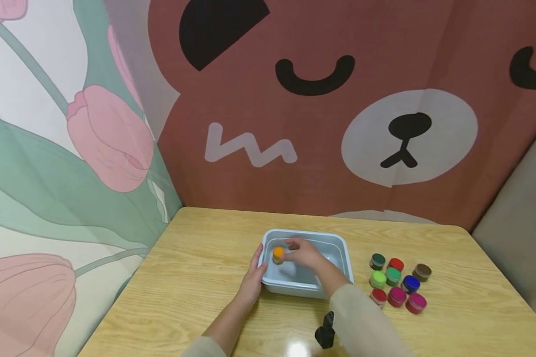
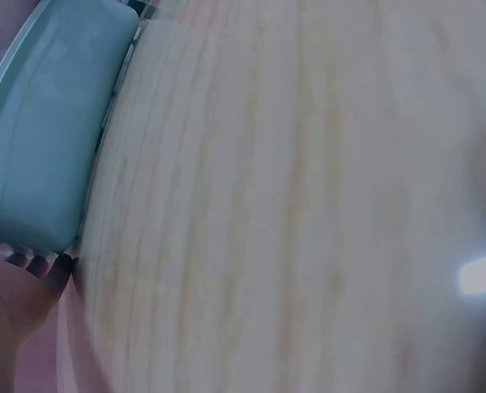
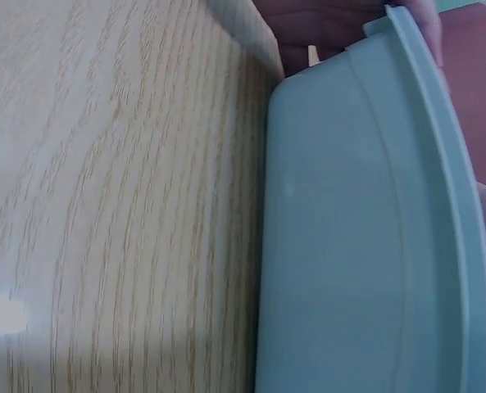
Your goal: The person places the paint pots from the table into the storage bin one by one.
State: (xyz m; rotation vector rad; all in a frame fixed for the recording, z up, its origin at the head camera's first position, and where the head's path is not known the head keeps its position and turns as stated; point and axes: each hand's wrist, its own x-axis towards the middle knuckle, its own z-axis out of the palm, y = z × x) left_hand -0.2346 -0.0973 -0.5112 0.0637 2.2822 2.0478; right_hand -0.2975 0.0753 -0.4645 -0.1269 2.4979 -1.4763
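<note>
In the head view, a small jar with an orange lid [image 1: 278, 253] stands inside a light blue-grey plastic tub [image 1: 295, 286], close to its left wall. My right hand [image 1: 305, 254] reaches over the near rim into the tub. Its thumb is right at the jar's side, while the other fingers are spread apart from the lid. My left hand [image 1: 251, 282] grips the tub's left end, fingers along the outside wall and thumb at the rim. The left wrist view shows its fingertips [image 2: 38, 266] against a lower corner of the tub.
Right of the tub sits a group of several small jars with coloured lids, among them dark green [image 1: 377, 261], brown [image 1: 422, 271], blue [image 1: 411, 283] and magenta [image 1: 416, 303]. A black object [image 1: 325, 331] is by the right sleeve. A printed curtain [image 1: 250, 188] hangs behind the wooden table [image 1: 183, 277].
</note>
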